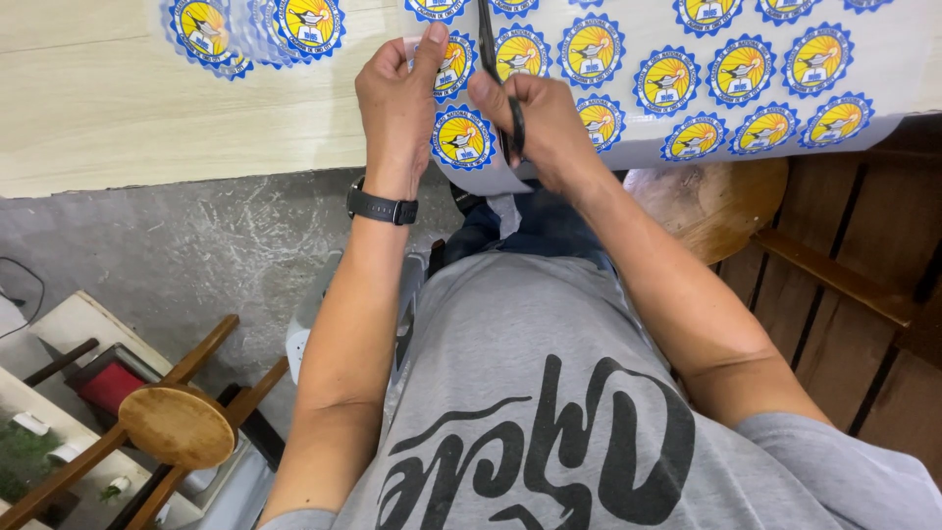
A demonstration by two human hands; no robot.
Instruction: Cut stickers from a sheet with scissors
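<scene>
A long sheet (883, 69) printed with rows of round blue-and-yellow seals lies across the pale wooden table (98, 108) and hangs over its near edge. My left hand (397, 98) pinches the sheet's left end, thumb on top beside one seal (461, 137). My right hand (540, 123) grips black scissors (496, 69), whose blades point away from me into the sheet between two columns of seals. A black watch is on my left wrist.
A small pile of cut-out seals (255, 29) lies on the table at the far left. A round wooden stool (716, 201) stands under the table to the right, another (177, 424) at lower left on the grey floor. Wooden slats are at right.
</scene>
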